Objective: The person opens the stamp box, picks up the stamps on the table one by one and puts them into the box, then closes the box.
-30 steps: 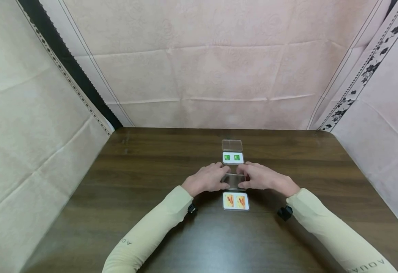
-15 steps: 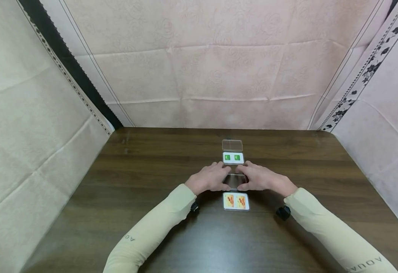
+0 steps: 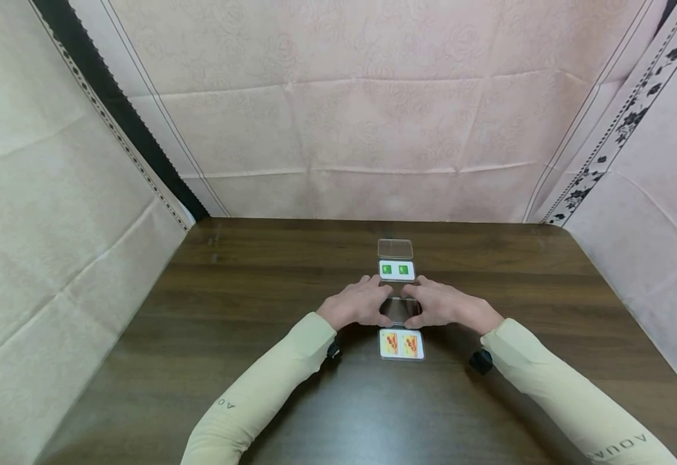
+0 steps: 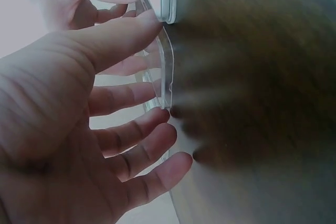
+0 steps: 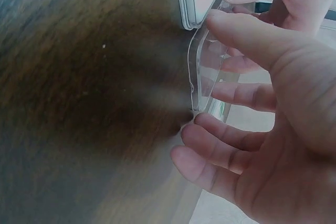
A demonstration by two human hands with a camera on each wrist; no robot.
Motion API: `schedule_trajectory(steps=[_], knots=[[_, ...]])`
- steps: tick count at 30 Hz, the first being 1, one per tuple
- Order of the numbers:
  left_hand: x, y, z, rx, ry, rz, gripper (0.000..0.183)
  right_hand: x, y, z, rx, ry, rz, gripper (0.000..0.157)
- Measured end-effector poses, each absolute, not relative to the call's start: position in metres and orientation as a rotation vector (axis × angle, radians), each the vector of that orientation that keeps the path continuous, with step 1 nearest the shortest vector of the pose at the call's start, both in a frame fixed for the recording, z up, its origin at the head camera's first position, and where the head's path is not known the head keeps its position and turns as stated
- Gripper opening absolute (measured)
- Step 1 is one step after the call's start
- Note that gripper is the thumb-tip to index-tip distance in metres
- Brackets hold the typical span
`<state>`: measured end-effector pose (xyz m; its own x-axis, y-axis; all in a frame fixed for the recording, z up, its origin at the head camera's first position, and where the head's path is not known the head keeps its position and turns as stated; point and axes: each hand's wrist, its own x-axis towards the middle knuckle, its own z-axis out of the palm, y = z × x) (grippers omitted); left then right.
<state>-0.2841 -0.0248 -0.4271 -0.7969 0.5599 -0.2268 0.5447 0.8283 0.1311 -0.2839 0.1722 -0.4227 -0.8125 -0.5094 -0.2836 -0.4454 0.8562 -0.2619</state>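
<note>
A small flat case [image 3: 401, 344] lies on the table, its white face bearing two orange-and-yellow pictures. Its clear plastic lid [image 3: 401, 311] is folded back on the far side, between the hands. The left hand [image 3: 358, 303] holds the lid's left end, thumb at the near edge and index finger at the far edge. Mirroring it, the right hand [image 3: 445, 305] holds the right end. In the left wrist view, the lid [image 4: 168, 66] runs from the thumb to the index fingertip, the other fingers spread near the tabletop. The lid [image 5: 195, 72] appears similarly in the right wrist view.
Just beyond the hands lies a second flat case [image 3: 395, 270] with two green pictures, its clear lid [image 3: 395, 248] also folded back. The dark wooden table [image 3: 257, 258] is bordered by pale hanging cloths [image 3: 338, 129] at the back and sides.
Both hands stay at the lid with almost no movement. The left wrist and sleeve have shifted slightly right, and the right wrist slightly left.
</note>
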Motion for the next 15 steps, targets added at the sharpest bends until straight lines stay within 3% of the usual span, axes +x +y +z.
schedule_trajectory(steps=[15], knots=[[-0.303, -0.027, -0.431, 0.976, 2.683, 0.075, 0.054, -0.291, 0.170, -0.427, -0.708, 2.665, -0.315, 0.059]])
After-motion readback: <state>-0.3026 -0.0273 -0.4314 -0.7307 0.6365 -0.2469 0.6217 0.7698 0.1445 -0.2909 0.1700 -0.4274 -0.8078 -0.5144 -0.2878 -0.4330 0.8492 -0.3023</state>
